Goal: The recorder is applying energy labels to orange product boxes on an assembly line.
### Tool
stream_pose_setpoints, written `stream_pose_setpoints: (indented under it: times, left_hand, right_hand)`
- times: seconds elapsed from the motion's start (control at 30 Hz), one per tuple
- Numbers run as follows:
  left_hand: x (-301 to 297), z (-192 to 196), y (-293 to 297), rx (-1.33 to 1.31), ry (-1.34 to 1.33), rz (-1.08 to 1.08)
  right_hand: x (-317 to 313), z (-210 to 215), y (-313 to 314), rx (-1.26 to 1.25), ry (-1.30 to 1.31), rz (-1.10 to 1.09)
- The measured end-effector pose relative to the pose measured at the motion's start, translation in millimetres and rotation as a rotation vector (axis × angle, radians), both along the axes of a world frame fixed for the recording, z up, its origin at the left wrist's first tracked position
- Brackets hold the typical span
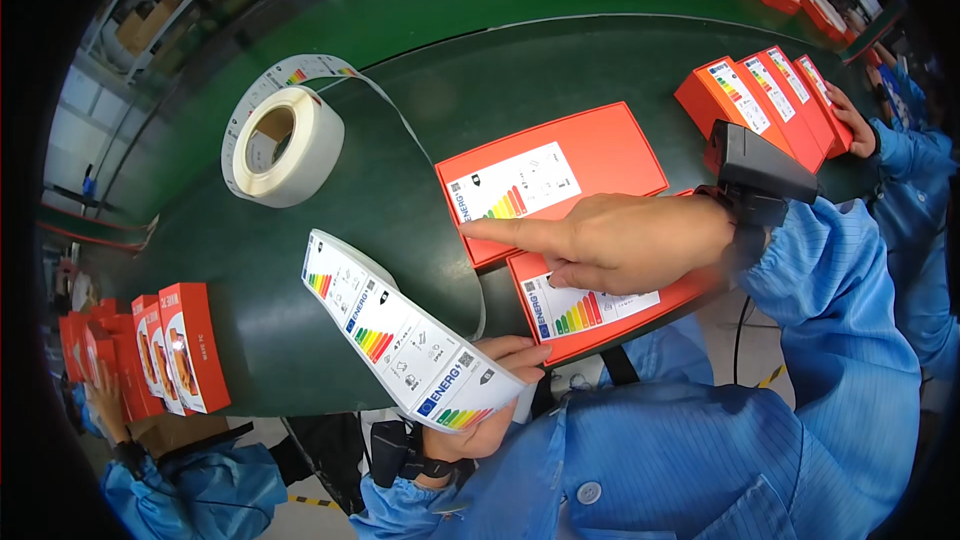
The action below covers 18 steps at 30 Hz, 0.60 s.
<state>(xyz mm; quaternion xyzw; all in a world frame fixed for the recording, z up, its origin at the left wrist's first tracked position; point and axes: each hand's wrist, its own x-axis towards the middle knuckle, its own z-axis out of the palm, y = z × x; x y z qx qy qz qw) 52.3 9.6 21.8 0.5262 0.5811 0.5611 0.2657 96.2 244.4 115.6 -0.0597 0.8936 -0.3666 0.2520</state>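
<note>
My left hand (487, 434) is closed on a strip of energy labels (398, 331), which curves away up and to the left from it. My right hand (620, 235) reaches in from the right over two red boxes, its index finger stretched out and the other fingers curled beneath. That fingertip touches the lower left edge of a white energy label (530, 180) on the farther red box (610, 145). The nearer red box (560, 345) bears a similar label (590, 308), partly hidden under my right hand.
A large label roll (322, 145) stands on the dark green table (262, 280), its loose strip curling behind it. Labelled red boxes (765, 100) stand at the right beside a co-worker's hand (850, 120). More red boxes (190, 345) stand at the left near another person's hand (106, 400).
</note>
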Motion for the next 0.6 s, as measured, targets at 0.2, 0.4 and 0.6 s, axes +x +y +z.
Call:
stream_pose_setpoints:
  times: [0.2,0.4,0.6]
  left_hand:
    - [-3,-2,5,0.033,0.052,0.018]
    - [-2,2,6,0.002,0.064,0.02]
    - [-3,1,5,0.0,0.078,0.039]
  right_hand:
    - [0,-13,4,-0.034,0.043,-0.001]
    - [-2,-12,4,-0.015,0.065,0.008]
    - [-3,-11,1,0.031,0.063,0.011]
